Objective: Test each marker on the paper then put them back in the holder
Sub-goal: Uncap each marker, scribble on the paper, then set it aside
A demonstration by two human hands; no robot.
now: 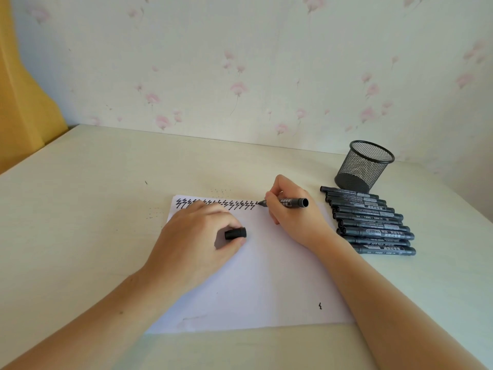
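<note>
A white sheet of paper lies on the table with a row of black zigzag marks along its far edge. My right hand grips an uncapped black marker, its tip touching the paper at the right end of the row. My left hand rests on the paper and pinches the marker's black cap. Several capped black markers lie side by side to the right of the paper. A black mesh holder stands upright behind them, nothing visible inside.
The pale table meets a flowered wall at the back. A yellow curtain hangs at the far left. One small stray black mark sits near the paper's front right corner.
</note>
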